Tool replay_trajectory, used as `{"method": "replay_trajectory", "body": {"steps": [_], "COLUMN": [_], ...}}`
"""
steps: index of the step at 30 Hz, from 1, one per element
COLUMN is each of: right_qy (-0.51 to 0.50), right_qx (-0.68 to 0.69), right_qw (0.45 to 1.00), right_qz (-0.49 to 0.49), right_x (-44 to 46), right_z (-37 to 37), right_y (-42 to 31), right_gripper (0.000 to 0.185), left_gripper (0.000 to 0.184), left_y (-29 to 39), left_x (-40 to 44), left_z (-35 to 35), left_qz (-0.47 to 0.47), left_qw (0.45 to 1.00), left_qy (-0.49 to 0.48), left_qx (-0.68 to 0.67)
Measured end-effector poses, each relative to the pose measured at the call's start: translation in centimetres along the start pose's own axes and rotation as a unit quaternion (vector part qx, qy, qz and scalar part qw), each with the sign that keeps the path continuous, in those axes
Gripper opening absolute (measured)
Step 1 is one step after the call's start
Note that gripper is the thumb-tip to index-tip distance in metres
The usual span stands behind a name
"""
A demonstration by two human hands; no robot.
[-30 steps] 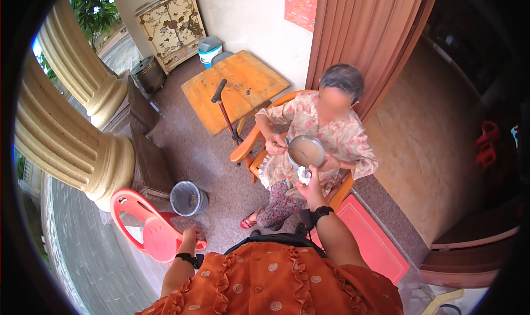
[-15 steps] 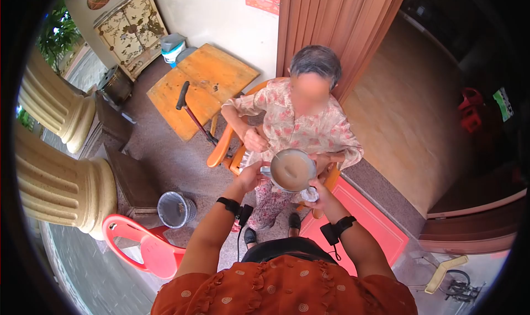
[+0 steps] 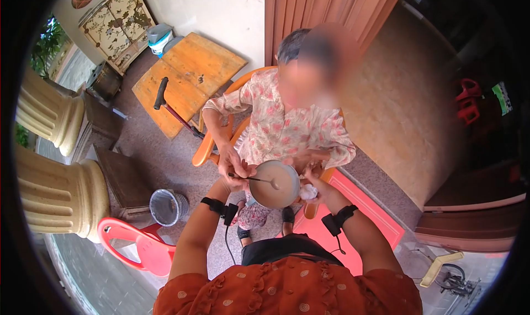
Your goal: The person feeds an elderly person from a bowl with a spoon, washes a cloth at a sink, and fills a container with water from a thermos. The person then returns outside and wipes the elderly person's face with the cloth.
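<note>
A round metal bowl (image 3: 262,198) of pale brownish, soupy food is held in front of a seated person. My left hand (image 3: 231,186) grips its left side, partly hidden behind the person's hand (image 3: 234,165). That hand holds a spoon (image 3: 255,179), whose tip dips into the food. On the bowl's right side my right hand (image 3: 323,190) is closed around a crumpled white tissue (image 3: 308,192). Its fingertips lie close to the rim, and I cannot tell whether they touch it. The person's other hand (image 3: 310,159) is just beyond the bowl.
The person sits in a wooden armchair (image 3: 205,151). A walking cane (image 3: 176,113) stands beside a wooden table (image 3: 190,72). To the left are a lined waste bin (image 3: 165,207), a red plastic chair (image 3: 152,251) and columns (image 3: 58,196). A red mat (image 3: 353,218) lies at the right.
The seated person's hand has come down to the bowl, and a spoon now shows in it, dipped in the food. The bowl and my hands have shifted slightly left and nearer me.
</note>
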State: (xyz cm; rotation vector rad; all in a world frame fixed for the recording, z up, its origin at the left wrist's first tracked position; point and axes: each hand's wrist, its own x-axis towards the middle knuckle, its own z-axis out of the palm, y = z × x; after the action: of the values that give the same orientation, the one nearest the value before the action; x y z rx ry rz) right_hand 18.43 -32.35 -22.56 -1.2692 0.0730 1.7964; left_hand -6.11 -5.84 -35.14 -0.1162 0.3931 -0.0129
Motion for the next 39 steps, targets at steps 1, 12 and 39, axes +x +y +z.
{"method": "replay_trajectory", "body": {"steps": [1, 12, 39], "right_qy": [-0.031, 0.01, 0.17], "right_qx": [0.069, 0.218, 0.207], "right_qw": [0.997, 0.971, 0.957], "right_qz": [-0.01, -0.095, -0.114], "right_x": [0.0, 6.3, 6.6], "right_z": [-0.4, 2.0, -3.5], "right_y": [-1.0, -4.3, 1.1], "right_gripper": [0.056, 0.036, 0.03], "left_gripper": [0.036, 0.027, 0.089], "left_y": [0.9, -0.5, -10.1], "left_x": [0.2, -7.0, -0.1], "left_z": [-1.6, -1.7, 8.8], "left_qz": [0.047, 0.084, 0.38], "left_qw": [0.99, 0.949, 0.899], "left_qy": [0.13, 0.161, 0.098], "left_qx": [-0.004, 0.256, 0.194]}}
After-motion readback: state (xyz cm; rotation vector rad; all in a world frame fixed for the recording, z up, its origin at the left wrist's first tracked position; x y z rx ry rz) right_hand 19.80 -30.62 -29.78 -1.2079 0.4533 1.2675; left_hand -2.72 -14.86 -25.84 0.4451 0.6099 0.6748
